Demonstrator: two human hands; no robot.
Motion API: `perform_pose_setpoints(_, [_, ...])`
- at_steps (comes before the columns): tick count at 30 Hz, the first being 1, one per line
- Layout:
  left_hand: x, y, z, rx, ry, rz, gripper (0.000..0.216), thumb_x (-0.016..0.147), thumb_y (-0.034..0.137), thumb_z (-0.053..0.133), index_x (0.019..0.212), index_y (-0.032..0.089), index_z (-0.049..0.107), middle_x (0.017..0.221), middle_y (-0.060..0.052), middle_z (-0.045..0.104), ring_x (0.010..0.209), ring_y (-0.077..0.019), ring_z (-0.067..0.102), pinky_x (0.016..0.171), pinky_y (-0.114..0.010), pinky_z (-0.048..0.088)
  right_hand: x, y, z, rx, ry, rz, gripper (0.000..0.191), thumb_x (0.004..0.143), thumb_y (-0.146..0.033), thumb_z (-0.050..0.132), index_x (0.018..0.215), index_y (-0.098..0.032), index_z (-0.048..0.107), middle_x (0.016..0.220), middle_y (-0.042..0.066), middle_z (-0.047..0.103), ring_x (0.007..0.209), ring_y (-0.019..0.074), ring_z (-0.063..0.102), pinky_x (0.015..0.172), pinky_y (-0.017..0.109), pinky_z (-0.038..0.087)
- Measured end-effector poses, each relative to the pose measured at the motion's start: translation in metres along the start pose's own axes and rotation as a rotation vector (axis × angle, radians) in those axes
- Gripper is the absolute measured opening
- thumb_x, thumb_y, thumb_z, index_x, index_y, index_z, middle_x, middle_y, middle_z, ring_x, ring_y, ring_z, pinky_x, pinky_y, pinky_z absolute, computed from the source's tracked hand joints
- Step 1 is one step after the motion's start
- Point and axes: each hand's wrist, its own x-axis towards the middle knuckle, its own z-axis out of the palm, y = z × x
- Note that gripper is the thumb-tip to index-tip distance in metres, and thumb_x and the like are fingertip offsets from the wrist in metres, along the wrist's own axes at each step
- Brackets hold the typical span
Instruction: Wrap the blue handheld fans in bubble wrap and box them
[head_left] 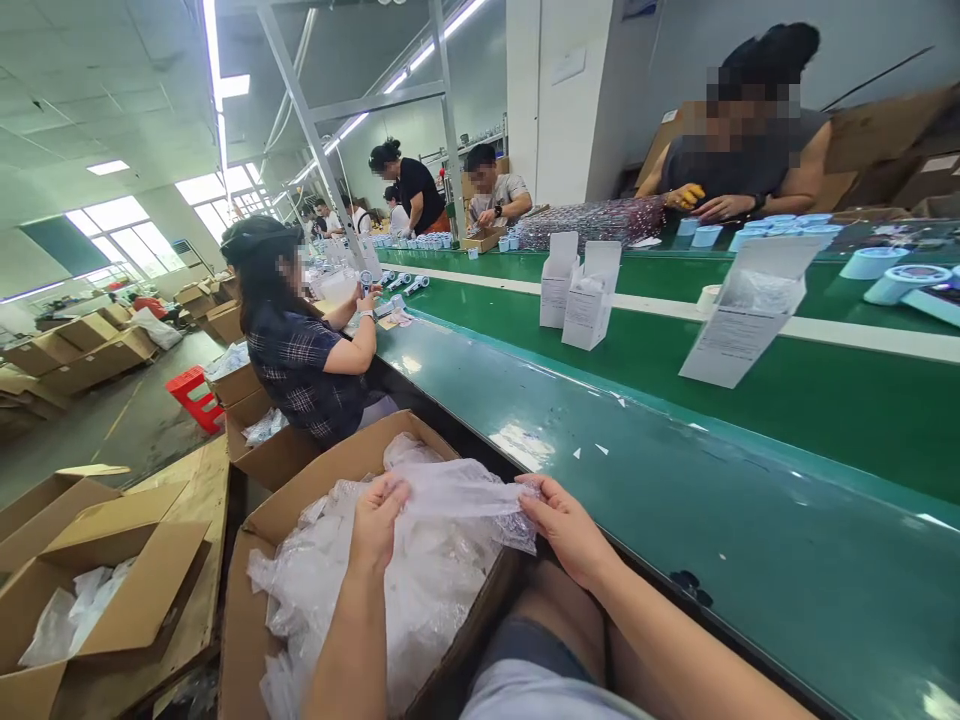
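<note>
Stretched between my two hands is a clear plastic bag (461,488). My left hand (379,520) pinches its left end, and my right hand (559,520) pinches the right end. Both hands are over a large cardboard box (247,610) filled with crumpled clear plastic bags (442,590). Whether anything lies inside the stretched bag I cannot tell.
A green conveyor (637,370) carries open white boxes (592,305) beyond a worktable (525,400) with paper scraps. A co-worker (292,350) sits at the left; another person (742,160) works across the belt. Open cartons (112,590) and a red stool (193,398) stand at left.
</note>
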Motion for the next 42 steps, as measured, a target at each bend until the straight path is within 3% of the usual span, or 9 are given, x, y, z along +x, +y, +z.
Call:
perform_pose_setpoints(5, [-0.003,0.010,-0.012,-0.042,0.063,0.014,0.027,0.051,0.029,0.085,0.060,0.015,0.064,0.057,0.002,0.063,0.052,-0.0098,0.055,0.054,-0.022,0.043,0.003,0.004,0.007,0.029,0.093,-0.076,0.041,0.057,-0.033,0.077,0.092,-0.022,0.059,0.076,0.000,0.068,0.070,0.0176,0.061,0.066,0.029,0.046])
perform_pose_setpoints(9, [-0.009,0.004,-0.019,-0.131,0.130,-0.090,0.034,0.053,0.036,0.085,0.073,0.014,0.067,0.073,-0.002,0.069,0.064,-0.0143,0.063,0.061,-0.026,0.048,0.009,0.011,0.017,0.076,0.144,-0.007,0.030,0.064,-0.040,0.069,0.084,-0.022,0.056,0.069,0.000,0.061,0.059,0.0160,0.056,0.056,0.028,0.045])
perform_pose_setpoints(13, [-0.012,0.003,-0.027,0.010,0.054,-0.068,0.059,0.050,0.022,0.089,0.103,0.020,0.066,0.094,-0.002,0.070,0.081,-0.0140,0.065,0.069,-0.023,0.047,0.012,0.020,0.021,-0.019,0.136,-0.072,0.025,0.075,-0.045,0.060,0.087,-0.023,0.056,0.070,-0.001,0.058,0.061,0.0167,0.054,0.054,0.028,0.044])
perform_pose_setpoints(18, [-0.005,0.002,-0.039,0.086,-0.076,-0.303,0.060,0.043,0.025,0.092,0.099,0.014,0.070,0.065,0.003,0.061,0.056,-0.0070,0.054,0.055,-0.020,0.038,0.012,0.021,0.009,-0.449,0.140,-0.339,0.028,0.085,-0.044,0.049,0.097,-0.022,0.062,0.083,0.004,0.065,0.075,0.0216,0.058,0.067,0.034,0.048])
perform_pose_setpoints(25, [-0.024,-0.041,-0.032,0.079,-0.139,-0.612,0.048,0.044,0.025,0.092,0.086,0.013,0.071,0.071,-0.003,0.066,0.060,-0.0121,0.059,0.054,-0.022,0.039,0.007,0.010,0.003,-0.567,0.138,-0.492,0.033,0.087,-0.044,0.047,0.101,-0.020,0.065,0.093,0.008,0.070,0.080,0.0224,0.062,0.072,0.035,0.049])
perform_pose_setpoints(29, [-0.028,-0.059,-0.021,0.030,-0.034,-0.538,0.046,0.038,0.031,0.093,0.070,0.013,0.066,0.061,-0.001,0.064,0.055,-0.0131,0.058,0.056,-0.025,0.043,0.010,0.009,0.003,-0.541,0.173,-0.468,0.038,0.088,-0.046,0.048,0.112,-0.020,0.062,0.095,0.008,0.070,0.080,0.0223,0.063,0.070,0.035,0.050])
perform_pose_setpoints(36, [-0.018,-0.051,-0.017,0.063,0.208,-0.170,0.052,0.060,0.062,0.077,0.052,0.015,0.056,0.049,0.002,0.053,0.045,-0.0075,0.046,0.048,-0.021,0.035,0.013,-0.003,-0.005,-0.685,0.301,-0.422,0.042,0.085,-0.054,0.046,0.096,-0.019,0.066,0.086,0.008,0.071,0.078,0.0246,0.062,0.073,0.037,0.047])
perform_pose_setpoints(39, [-0.018,-0.045,-0.017,-0.047,0.207,-0.157,0.047,0.067,0.061,0.073,0.070,0.015,0.066,0.071,-0.003,0.066,0.063,-0.0123,0.059,0.060,-0.023,0.045,0.010,-0.012,-0.004,-0.714,0.320,-0.408,0.041,0.086,-0.057,0.045,0.088,-0.020,0.063,0.072,0.005,0.066,0.067,0.0213,0.057,0.065,0.034,0.044])
perform_pose_setpoints(42, [-0.021,-0.040,-0.022,-0.242,0.012,-0.260,0.041,0.076,0.056,0.068,0.099,0.023,0.068,0.109,-0.005,0.069,0.093,-0.0185,0.064,0.077,-0.032,0.052,0.010,-0.017,-0.004,-0.666,0.328,-0.385,0.038,0.086,-0.058,0.047,0.088,-0.022,0.060,0.066,0.001,0.060,0.062,0.0191,0.052,0.060,0.032,0.041])
